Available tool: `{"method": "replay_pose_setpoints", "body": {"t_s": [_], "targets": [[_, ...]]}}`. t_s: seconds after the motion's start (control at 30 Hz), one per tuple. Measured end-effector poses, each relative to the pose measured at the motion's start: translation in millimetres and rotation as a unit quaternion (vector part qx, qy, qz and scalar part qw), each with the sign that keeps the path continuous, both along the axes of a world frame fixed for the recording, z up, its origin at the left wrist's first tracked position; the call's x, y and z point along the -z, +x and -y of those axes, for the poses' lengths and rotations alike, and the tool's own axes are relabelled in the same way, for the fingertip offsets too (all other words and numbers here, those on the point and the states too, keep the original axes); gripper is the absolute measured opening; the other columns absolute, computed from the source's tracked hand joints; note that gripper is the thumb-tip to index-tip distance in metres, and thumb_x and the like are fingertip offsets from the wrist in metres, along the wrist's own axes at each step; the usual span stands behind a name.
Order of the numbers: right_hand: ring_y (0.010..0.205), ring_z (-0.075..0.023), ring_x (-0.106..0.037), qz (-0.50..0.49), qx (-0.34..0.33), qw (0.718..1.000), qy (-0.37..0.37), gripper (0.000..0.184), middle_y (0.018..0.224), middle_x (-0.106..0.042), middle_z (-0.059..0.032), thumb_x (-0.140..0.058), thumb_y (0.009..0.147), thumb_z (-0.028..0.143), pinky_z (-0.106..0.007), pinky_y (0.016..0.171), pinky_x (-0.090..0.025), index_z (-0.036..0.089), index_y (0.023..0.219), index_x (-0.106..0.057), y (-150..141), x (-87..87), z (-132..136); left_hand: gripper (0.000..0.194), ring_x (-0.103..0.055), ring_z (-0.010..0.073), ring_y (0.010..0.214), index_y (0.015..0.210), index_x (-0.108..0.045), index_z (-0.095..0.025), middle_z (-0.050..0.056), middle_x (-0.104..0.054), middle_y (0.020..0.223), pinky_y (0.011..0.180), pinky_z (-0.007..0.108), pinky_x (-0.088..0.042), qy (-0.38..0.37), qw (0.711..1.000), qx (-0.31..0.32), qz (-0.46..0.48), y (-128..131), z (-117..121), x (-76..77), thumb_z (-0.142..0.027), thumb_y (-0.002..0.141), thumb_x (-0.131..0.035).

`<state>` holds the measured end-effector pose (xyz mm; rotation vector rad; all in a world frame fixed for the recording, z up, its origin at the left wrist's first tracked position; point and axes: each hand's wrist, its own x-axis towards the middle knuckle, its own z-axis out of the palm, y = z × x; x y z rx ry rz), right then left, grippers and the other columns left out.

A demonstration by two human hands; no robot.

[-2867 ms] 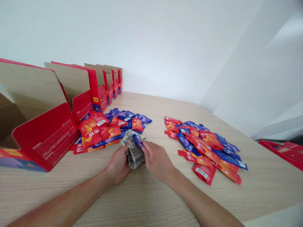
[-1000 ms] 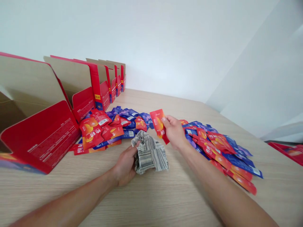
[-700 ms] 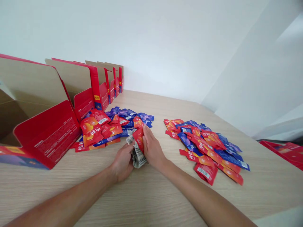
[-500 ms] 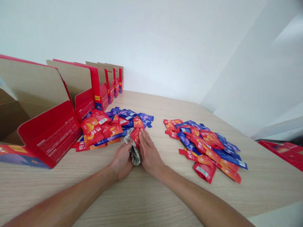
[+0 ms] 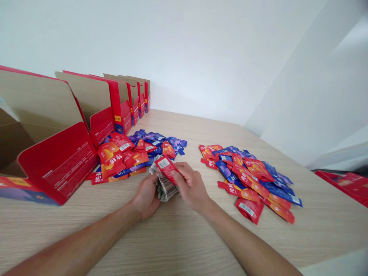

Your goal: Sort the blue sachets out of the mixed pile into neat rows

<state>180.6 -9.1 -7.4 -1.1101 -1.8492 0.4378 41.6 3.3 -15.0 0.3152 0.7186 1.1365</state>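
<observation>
- At the middle of the pale wood-grain counter (image 5: 184,245), both bare hands meet over a crumpled grey-striped cloth (image 5: 166,188).
- The left hand (image 5: 146,197) has its fingers curled round the near left side of the striped cloth; its grip is closed on the fabric, and the forearm runs back toward the lower left corner.
- The right hand (image 5: 192,188) pinches a red sachet (image 5: 166,168) between thumb and fingertips, a narrow grip on the sachet's right end, with the forearm stretching toward the lower right.
- The red sachet lies tilted just above the striped cloth, its back turned up, with a white barcode label near its far end; the small print on it cannot be read.
- Left of the striped cloth lies a heap of red and blue sachets (image 5: 135,153); large white Chinese characters and orange fruit art show on the red ones, and white barcode patches on some.
- Right of the striped cloth, well apart, a second heap of red and blue sachets (image 5: 250,178) carries the same white characters.
- Further left of the striped cloth stands a row of open red cardboard boxes (image 5: 57,161), flaps raised; the nearest flap bears lines of white print too small to read.
</observation>
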Motion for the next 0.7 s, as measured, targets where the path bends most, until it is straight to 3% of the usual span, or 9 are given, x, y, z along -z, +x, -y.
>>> {"method": "replay_pose_setpoints", "body": {"t_s": [0.07,0.1,0.17,0.23,0.37,0.5,0.6,0.7], "targets": [[0.086,-0.0216,-0.071,-0.082,0.042,0.994,-0.052,0.042,0.094,-0.076,-0.0065,-0.042,0.109,0.044,-0.034,0.080,-0.059,0.020,0.103,-0.076,5,-2.0,-6,0.028,-0.078,0.0216,0.077,0.115,-0.072,-0.014,0.008,-0.081,0.094,0.077,0.033,-0.065,0.011,0.999,0.031,0.007,1,2,-0.8,-0.008,0.094,-0.055],[0.087,-0.0228,-0.071,-0.094,0.066,0.992,-0.060,0.041,0.096,-0.076,-0.0072,-0.044,0.108,0.046,-0.036,0.082,-0.059,0.019,0.108,-0.075,7,0.2,-10,0.029,-0.078,0.0219,0.077,0.117,-0.072,-0.015,0.008,-0.081,0.094,0.077,0.034,-0.065,0.010,0.999,0.043,0.006,1,3,-0.8,-0.008,0.094,-0.056],[0.108,-0.0277,-0.070,-0.060,0.108,0.992,-0.041,0.041,0.117,-0.075,-0.0123,-0.050,0.104,0.046,-0.043,0.097,-0.057,0.018,0.128,-0.069,9,10.1,-19,0.028,-0.078,0.0221,0.076,0.118,-0.072,-0.016,0.008,-0.081,0.095,0.075,0.034,-0.065,-0.001,0.999,0.054,-0.002,2,3,-0.5,-0.011,0.095,-0.057],[0.132,-0.0309,-0.060,0.007,0.135,0.991,-0.007,0.051,0.142,-0.065,-0.0184,-0.054,0.102,0.043,-0.049,0.113,-0.048,0.015,0.145,-0.058,9,23.3,-25,0.026,-0.078,0.0217,0.074,0.118,-0.071,-0.016,0.008,-0.081,0.094,0.073,0.033,-0.065,-0.012,0.999,0.051,-0.008,2,2,0.3,-0.013,0.096,-0.058],[0.152,-0.0325,-0.042,0.116,0.101,0.988,0.015,0.059,0.159,-0.050,-0.0239,-0.042,0.107,0.039,-0.053,0.126,-0.035,0.005,0.155,-0.049,3,40.1,-24,0.029,-0.077,0.0198,0.073,0.118,-0.070,-0.016,0.006,-0.080,0.092,0.070,0.029,-0.064,-0.007,0.999,0.031,-0.005,2,2,1.8,-0.008,0.095,-0.055],[0.159,-0.0356,-0.030,0.188,0.074,0.979,0.011,0.063,0.163,-0.046,-0.0239,-0.044,0.107,0.040,-0.059,0.127,-0.031,0.002,0.157,-0.045,-5,35.1,-11,0.030,-0.076,0.0186,0.074,0.117,-0.070,-0.016,0.005,-0.079,0.089,0.069,0.027,-0.063,-0.012,1.000,0.000,-0.010,1,2,2.9,-0.004,0.093,-0.055],[0.156,-0.0356,-0.036,0.240,0.050,0.969,0.013,0.060,0.161,-0.048,-0.0244,-0.047,0.105,0.032,-0.060,0.127,-0.029,0.002,0.156,-0.045,-9,24.4,-1,0.024,-0.076,0.0189,0.074,0.113,-0.071,-0.015,0.007,-0.079,0.092,0.069,0.028,-0.063,-0.013,1.000,-0.014,-0.014,-1,0,5.4,-0.009,0.096,-0.055],[0.141,-0.0315,-0.056,0.254,0.022,0.967,0.029,0.048,0.149,-0.062,-0.0219,-0.041,0.104,0.020,-0.052,0.122,-0.039,0.006,0.147,-0.057,-7,9.2,2,0.021,-0.077,0.0203,0.077,0.110,-0.072,-0.013,0.009,-0.080,0.096,0.072,0.030,-0.064,-0.008,1.000,-0.017,-0.012,-2,-2,7.7,-0.015,0.099,-0.054]]}}
